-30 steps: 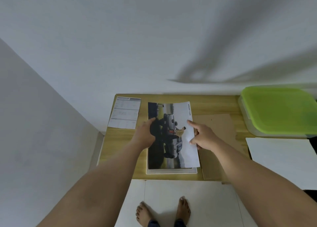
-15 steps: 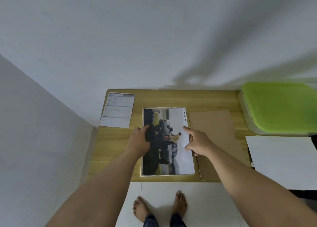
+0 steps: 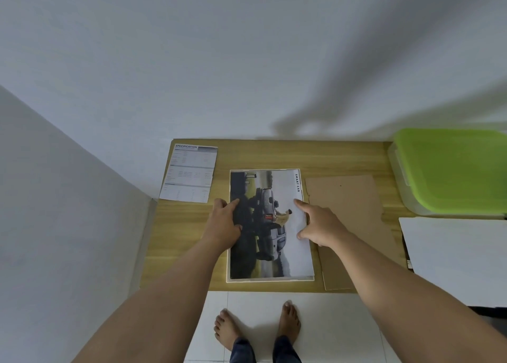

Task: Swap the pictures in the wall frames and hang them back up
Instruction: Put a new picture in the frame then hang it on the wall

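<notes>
- Both my hands are flat on the car picture (image 3: 270, 225), left hand (image 3: 223, 225) on its left edge, right hand (image 3: 319, 226) on its right edge.
- Left of it, bare tabletop (image 3: 181, 239) runs to the side wall (image 3: 55, 198), with only the spec sheet (image 3: 189, 172) at the back corner.
- On the right, the cardboard sheet (image 3: 354, 211) lies flat just beside the picture, easy to reach over.
- Farther right, the green-lidded box (image 3: 450, 170) stands tall and a white board (image 3: 455, 258) fills the front.
- There's a strip of bare wood behind the picture, then the back wall (image 3: 247, 60).

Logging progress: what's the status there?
Both hands flat, open: left hand, right hand. Car picture pressed on frame, on table. Cardboard backing alongside, clear.
</notes>
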